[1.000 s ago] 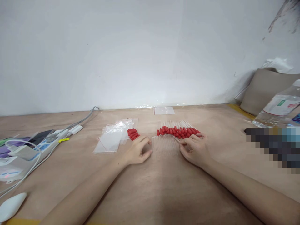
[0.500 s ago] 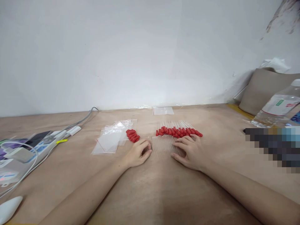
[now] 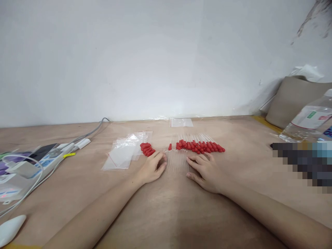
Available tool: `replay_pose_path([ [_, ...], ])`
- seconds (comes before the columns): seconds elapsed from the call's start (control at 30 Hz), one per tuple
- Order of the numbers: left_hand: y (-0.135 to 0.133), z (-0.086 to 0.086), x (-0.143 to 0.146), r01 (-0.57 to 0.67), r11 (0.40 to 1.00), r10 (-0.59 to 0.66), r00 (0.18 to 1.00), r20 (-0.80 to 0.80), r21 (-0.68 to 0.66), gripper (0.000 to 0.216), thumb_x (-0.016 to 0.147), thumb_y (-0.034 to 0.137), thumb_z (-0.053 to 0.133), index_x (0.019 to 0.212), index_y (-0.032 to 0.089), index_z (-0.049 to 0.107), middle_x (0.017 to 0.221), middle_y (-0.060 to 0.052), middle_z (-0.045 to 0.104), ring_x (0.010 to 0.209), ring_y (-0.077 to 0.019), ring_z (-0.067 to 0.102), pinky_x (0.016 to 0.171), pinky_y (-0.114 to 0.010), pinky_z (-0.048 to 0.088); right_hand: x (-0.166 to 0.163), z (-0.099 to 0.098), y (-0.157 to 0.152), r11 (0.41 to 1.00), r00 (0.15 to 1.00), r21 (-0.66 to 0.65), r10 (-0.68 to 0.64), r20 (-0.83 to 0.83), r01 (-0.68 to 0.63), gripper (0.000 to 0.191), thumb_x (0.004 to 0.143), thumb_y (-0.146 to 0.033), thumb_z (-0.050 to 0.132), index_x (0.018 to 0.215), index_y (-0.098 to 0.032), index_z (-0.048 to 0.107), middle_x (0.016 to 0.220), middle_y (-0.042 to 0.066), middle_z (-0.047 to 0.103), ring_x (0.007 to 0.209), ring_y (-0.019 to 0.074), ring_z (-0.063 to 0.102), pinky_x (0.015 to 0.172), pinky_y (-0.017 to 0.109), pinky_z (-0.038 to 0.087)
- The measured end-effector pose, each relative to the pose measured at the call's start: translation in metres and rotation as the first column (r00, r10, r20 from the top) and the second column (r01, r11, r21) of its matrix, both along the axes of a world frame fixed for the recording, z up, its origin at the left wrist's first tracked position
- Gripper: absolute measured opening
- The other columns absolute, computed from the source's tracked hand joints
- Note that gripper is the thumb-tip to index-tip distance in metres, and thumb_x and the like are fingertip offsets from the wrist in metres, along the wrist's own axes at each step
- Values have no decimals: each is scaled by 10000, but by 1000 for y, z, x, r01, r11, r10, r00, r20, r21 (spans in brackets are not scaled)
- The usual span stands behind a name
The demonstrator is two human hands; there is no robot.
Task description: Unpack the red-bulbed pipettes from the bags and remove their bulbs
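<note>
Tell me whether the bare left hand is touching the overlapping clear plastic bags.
Apart. The head view shows brown tabletop between the left hand and the overlapping clear plastic bags.

Right fingers (image 3: 194, 164) shifted left, seemingly looser; red bulb (image 3: 170, 147) apart from row (image 3: 199, 147).

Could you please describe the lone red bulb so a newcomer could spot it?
On the brown tabletop, find the long row of red bulbs beyond the right hand. The lone red bulb lies off its left end, set apart by a gap.
</note>
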State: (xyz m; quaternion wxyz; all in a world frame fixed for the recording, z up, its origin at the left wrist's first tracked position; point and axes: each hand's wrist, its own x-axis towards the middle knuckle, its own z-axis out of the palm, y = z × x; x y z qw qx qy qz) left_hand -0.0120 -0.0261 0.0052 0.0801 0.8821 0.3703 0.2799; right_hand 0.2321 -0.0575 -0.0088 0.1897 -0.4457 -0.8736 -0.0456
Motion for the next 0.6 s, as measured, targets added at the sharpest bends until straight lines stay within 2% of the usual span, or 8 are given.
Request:
replay_pose_path([
  [0.1,-2,2,-1,-22,1000,22,1000,0,5,81,757,112,417,780,187,437,776,-11,497,678,-131,466,610,-251,401,-3,-2,1,1000,999,8,-23,-22,23,427,838,-426,415,1195,-202,485,1138,96,545,1016,229,475,912,463,276],
  [0.23,0,6,2,-74,996,74,997,13,50,84,748,124,443,806,182,461,810,-19,525,728,-139,498,658,-259,415,-3,-3,2,999,999,4,-39,-34,39,405,848,-384,405,1202,-199,475,1169,90,532,1034,226,464,903,447,291],
  [0.33,14,11,9,-206,967,211,977,-14,150,72,777,203,467,831,179,508,851,-34,552,814,-170,509,744,-308,396,-3,-5,2,999,998,-14,-52,-44,52,413,857,-386,383,1210,-188,465,1188,92,522,1047,230,456,910,449,287],
  [0.4,30,13,15,-338,914,364,927,-87,223,137,788,284,474,837,182,552,877,-52,568,884,-216,496,783,-363,363,-3,-5,3,998,997,-24,-57,-54,56,414,861,-387,373,1215,-190,461,1183,91,528,1047,228,457,917,450,282],
  [0.47,49,13,21,-455,854,506,840,-195,253,223,775,366,479,779,176,596,863,-81,577,906,-261,482,791,-406,333,-3,-6,3,998,996,-28,-61,-69,59,414,860,-393,372,1213,-198,461,1180,88,531,1045,225,459,920,448,282],
  [0.53,65,11,26,-521,819,573,767,-287,242,279,751,409,486,688,170,616,844,-105,579,905,-283,475,791,-421,315,-2,-6,3,997,993,-22,-72,-96,70,419,855,-415,374,1202,-200,471,1184,84,529,1047,222,455,920,440,283],
  [0.6,76,11,30,-549,803,595,735,-324,230,274,731,387,497,629,163,615,832,-121,579,898,-294,475,781,-424,308,-2,-6,3,996,988,-14,-85,-131,84,421,852,-436,375,1181,-198,484,1179,77,531,1048,217,450,924,432,279],
])
